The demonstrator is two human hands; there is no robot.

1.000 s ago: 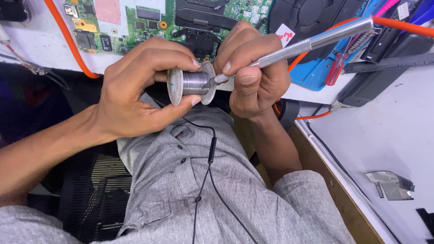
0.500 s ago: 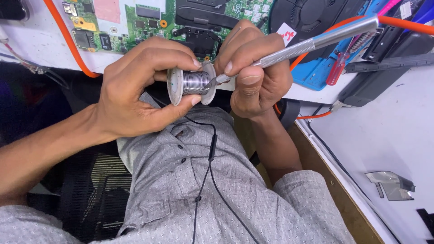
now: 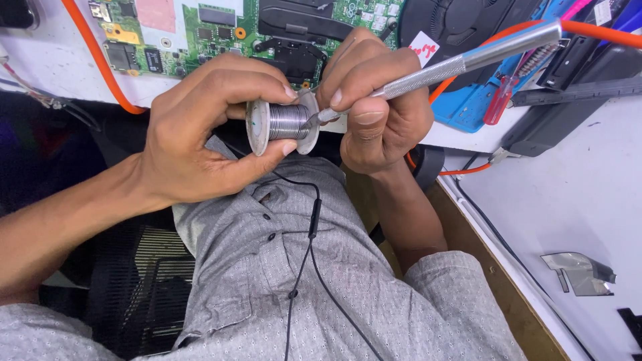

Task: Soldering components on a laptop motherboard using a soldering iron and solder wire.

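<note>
My left hand [image 3: 200,134] grips a small spool of grey solder wire [image 3: 284,122] by its flanges, held over my lap. My right hand [image 3: 378,107] is closed around a slim metal-handled knife [image 3: 461,63], whose blade tip touches the wound wire on the spool. The handle sticks up to the right over the bench.
A green circuit board [image 3: 221,27] lies on the white bench at the top, ringed by an orange cable [image 3: 100,63]. A blue tray [image 3: 481,100] and a red-handled screwdriver [image 3: 505,100] lie at the right. A black earphone cord [image 3: 311,227] hangs down my grey shirt. A foil scrap [image 3: 578,271] lies lower right.
The knife handle has tilted slightly upward; both hands stay at the spool with hardly any movement.
</note>
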